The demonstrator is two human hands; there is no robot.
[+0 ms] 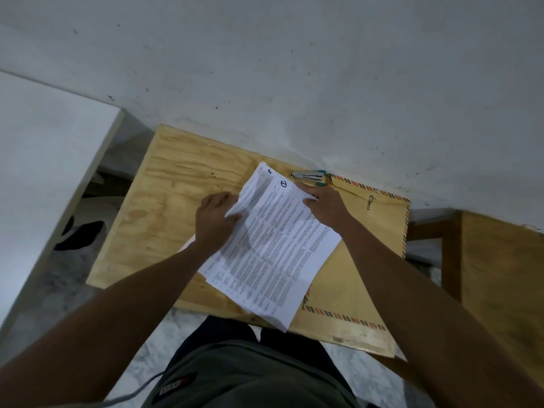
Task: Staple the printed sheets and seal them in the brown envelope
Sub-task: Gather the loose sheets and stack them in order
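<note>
A stack of printed sheets (pixel 273 248) lies tilted on a small plywood table (pixel 164 201), partly over a brown envelope (pixel 379 231) with a red and black striped border and a metal clasp. My left hand (pixel 216 222) grips the sheets' left edge, where the upper corner is lifted and curled. My right hand (pixel 323 206) presses flat on the sheets' upper right corner. A small silver stapler (pixel 307 175) with teal ends rests near the wall, just beyond my right fingertips.
The table stands against a grey-white wall (pixel 294 69). A white slab (pixel 44 160) rises on the left, with dark shoes (pixel 82 234) on the floor beside it. Another wooden piece (pixel 500 275) stands on the right. My legs are below the table's front edge.
</note>
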